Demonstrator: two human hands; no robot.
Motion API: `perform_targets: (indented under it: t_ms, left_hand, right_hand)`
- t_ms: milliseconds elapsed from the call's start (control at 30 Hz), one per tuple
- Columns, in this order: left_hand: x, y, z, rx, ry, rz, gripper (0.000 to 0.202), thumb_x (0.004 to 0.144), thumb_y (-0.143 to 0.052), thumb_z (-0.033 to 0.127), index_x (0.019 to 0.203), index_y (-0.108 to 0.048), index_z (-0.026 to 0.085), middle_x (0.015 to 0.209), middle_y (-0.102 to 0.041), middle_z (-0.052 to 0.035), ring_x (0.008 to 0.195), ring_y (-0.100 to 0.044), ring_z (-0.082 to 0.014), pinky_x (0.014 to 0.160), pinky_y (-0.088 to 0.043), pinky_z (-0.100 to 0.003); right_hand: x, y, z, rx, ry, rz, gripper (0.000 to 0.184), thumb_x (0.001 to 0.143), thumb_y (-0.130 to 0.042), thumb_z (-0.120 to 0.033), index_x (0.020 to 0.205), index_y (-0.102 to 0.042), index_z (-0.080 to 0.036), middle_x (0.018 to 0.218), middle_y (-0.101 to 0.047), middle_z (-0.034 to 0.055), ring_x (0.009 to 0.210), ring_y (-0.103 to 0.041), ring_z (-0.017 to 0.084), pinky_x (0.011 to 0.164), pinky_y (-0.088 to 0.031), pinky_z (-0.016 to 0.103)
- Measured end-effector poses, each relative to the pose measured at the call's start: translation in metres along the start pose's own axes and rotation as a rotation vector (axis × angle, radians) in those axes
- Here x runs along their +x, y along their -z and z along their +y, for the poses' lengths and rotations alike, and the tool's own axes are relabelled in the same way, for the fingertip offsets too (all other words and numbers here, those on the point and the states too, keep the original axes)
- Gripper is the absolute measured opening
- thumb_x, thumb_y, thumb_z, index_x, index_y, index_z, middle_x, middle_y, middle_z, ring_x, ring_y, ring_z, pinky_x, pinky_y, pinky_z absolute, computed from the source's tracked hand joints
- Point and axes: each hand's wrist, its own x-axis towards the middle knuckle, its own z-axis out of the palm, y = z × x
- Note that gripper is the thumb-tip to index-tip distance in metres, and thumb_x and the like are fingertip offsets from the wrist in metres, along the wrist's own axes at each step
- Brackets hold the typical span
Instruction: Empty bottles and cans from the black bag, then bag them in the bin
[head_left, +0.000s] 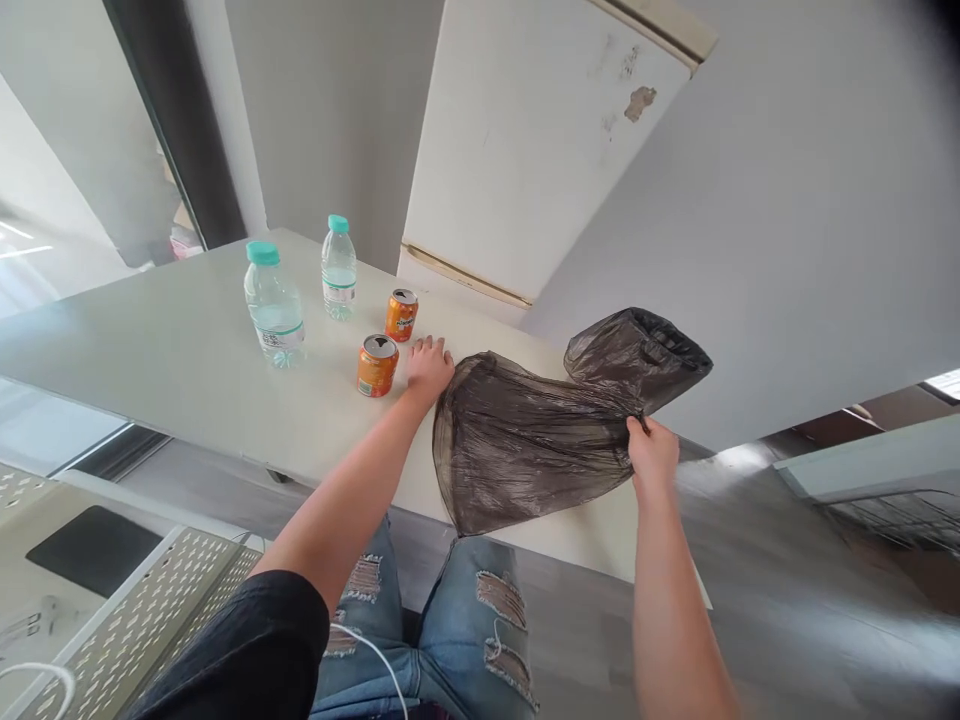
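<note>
A thin, see-through black garbage bag [525, 445] stretches across the right part of the table, with its gathered, puffed end rising past the table's far side. My right hand [654, 455] is closed around the bunched plastic near that end. Flat on the tabletop lies my left hand [430, 366], open, its fingers spread, at the bag's left edge. Close beside it stand two orange drink cans, the nearer can [378, 366] and the farther can [402, 315], both upright with their tops showing openings.
Left of the cans stand two clear plastic bottles with teal caps, a nearer bottle [274, 310] and a farther bottle [339, 270]. They share the white table [172, 330]. Behind it is a white refrigerator [510, 150]. At lower left is a perforated metal surface [150, 620].
</note>
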Motion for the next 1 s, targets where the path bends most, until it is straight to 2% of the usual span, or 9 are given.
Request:
perform_targets:
  t_ms: [100, 300, 433, 567, 667, 767, 800, 900, 1000]
  left_hand:
    - [0.000, -0.001, 0.001, 0.019, -0.011, -0.010, 0.051, 0.104, -0.035, 0.024, 0.146, -0.061, 0.011, 0.154, -0.057, -0.0177, 0.145, -0.048, -0.0304, 0.124, -0.035, -0.044]
    - [-0.002, -0.009, 0.001, 0.056, -0.038, -0.020, 0.045, 0.104, -0.039, 0.027, 0.136, -0.067, 0.012, 0.151, -0.058, -0.0179, 0.142, -0.047, -0.0329, 0.123, -0.032, -0.047]
    - [-0.001, -0.011, -0.001, 0.073, -0.053, -0.031, 0.041, 0.104, -0.040, 0.030, 0.126, -0.071, 0.014, 0.140, -0.064, -0.0188, 0.138, -0.047, -0.0357, 0.122, -0.032, -0.049]
    - [-0.001, -0.009, -0.001, 0.067, -0.063, -0.045, 0.038, 0.103, -0.042, 0.027, 0.122, -0.071, 0.013, 0.140, -0.062, -0.0200, 0.139, -0.045, -0.0363, 0.122, -0.030, -0.050]
    - [-0.002, -0.008, -0.001, 0.060, -0.066, -0.049, 0.037, 0.103, -0.042, 0.026, 0.122, -0.071, 0.012, 0.139, -0.062, -0.0206, 0.139, -0.044, -0.0364, 0.122, -0.029, -0.050]
    - [-0.002, -0.010, -0.002, 0.052, -0.067, -0.040, 0.037, 0.104, -0.041, 0.026, 0.122, -0.070, 0.012, 0.139, -0.062, -0.0209, 0.139, -0.045, -0.0364, 0.121, -0.029, -0.050]
    - [-0.001, -0.012, -0.003, 0.049, -0.069, -0.036, 0.037, 0.105, -0.041, 0.026, 0.122, -0.070, 0.012, 0.139, -0.062, -0.0211, 0.139, -0.044, -0.0366, 0.121, -0.028, -0.051]
    - [0.000, -0.016, -0.004, 0.038, -0.075, -0.025, 0.036, 0.104, -0.041, 0.024, 0.122, -0.070, 0.012, 0.139, -0.062, -0.0215, 0.139, -0.044, -0.0371, 0.121, -0.028, -0.052]
    - [0.001, -0.018, -0.005, 0.024, -0.078, -0.016, 0.035, 0.104, -0.042, 0.023, 0.121, -0.071, 0.012, 0.139, -0.062, -0.0213, 0.140, -0.044, -0.0368, 0.121, -0.028, -0.053]
  right_hand:
    - [-0.014, 0.013, -0.020, -0.284, 0.081, 0.015, 0.033, 0.087, -0.054, -0.043, 0.061, -0.063, -0.025, 0.061, -0.064, 0.0101, 0.062, -0.055, 0.026, 0.067, -0.042, 0.038]
    - [-0.057, 0.001, -0.104, -0.361, 0.281, 0.048, 0.032, 0.093, -0.053, -0.039, 0.082, -0.076, -0.020, 0.092, -0.075, 0.0194, 0.084, -0.067, 0.032, 0.078, -0.048, 0.040]
    - [-0.083, -0.015, -0.162, -0.303, 0.298, -0.115, 0.026, 0.095, -0.056, -0.035, 0.090, -0.078, -0.022, 0.084, -0.077, 0.0140, 0.076, -0.070, 0.029, 0.076, -0.052, 0.039]
    - [-0.115, -0.050, -0.193, -0.256, 0.342, -0.330, 0.024, 0.096, -0.060, -0.030, 0.107, -0.080, -0.022, 0.090, -0.080, 0.0110, 0.081, -0.074, 0.028, 0.080, -0.057, 0.038]
    - [-0.142, -0.076, -0.195, -0.177, 0.411, -0.626, 0.027, 0.095, -0.066, -0.030, 0.118, -0.078, -0.020, 0.098, -0.082, 0.0108, 0.092, -0.077, 0.029, 0.086, -0.059, 0.040]
    - [-0.159, -0.079, -0.182, 0.074, 0.495, -0.854, 0.037, 0.098, -0.068, -0.034, 0.132, -0.072, -0.020, 0.114, -0.081, 0.0098, 0.100, -0.078, 0.025, 0.091, -0.062, 0.036]
    - [-0.158, -0.074, -0.176, 0.146, 0.516, -0.848, 0.035, 0.101, -0.065, -0.036, 0.132, -0.072, -0.021, 0.116, -0.081, 0.0087, 0.100, -0.078, 0.023, 0.092, -0.062, 0.034]
    - [-0.138, -0.055, -0.155, 0.193, 0.583, -0.667, 0.034, 0.109, -0.052, -0.044, 0.122, -0.076, -0.024, 0.115, -0.081, 0.0067, 0.103, -0.077, 0.022, 0.101, -0.060, 0.037]
    - [-0.105, -0.051, -0.135, 0.098, 0.671, -0.608, 0.045, 0.112, -0.042, -0.048, 0.134, -0.072, -0.024, 0.145, -0.070, 0.0085, 0.137, -0.063, 0.027, 0.123, -0.045, 0.047]
